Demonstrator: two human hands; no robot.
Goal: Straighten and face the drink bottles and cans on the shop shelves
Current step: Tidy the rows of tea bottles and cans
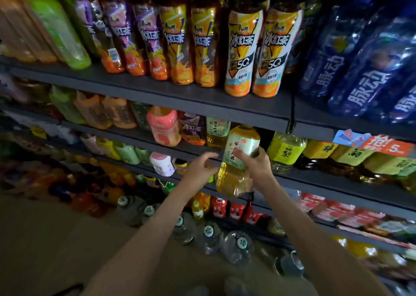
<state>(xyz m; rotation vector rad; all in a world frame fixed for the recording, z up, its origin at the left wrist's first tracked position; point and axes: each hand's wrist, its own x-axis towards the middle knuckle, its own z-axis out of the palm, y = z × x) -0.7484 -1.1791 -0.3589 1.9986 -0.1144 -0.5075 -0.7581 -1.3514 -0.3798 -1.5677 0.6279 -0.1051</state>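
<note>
A large bottle of yellow tea with a pale green label (236,160) hangs in front of the second shelf (315,178), tilted with its top leaning in. My right hand (258,163) is shut around its middle from the right. Just left of the bottle, my left hand (202,165) hovers with its fingers spread and holds nothing. A matching green-label bottle (217,131) stands behind on the shelf. To the right stand bottles with yellow-green labels (286,151).
The top shelf (180,93) carries a row of iced-tea bottles (245,48) and blue drink bottles (364,70) at the right. A pink bottle (163,127) stands left of the gap. Large water jugs (209,235) crowd the floor below. An orange price tag (387,145) hangs at the right.
</note>
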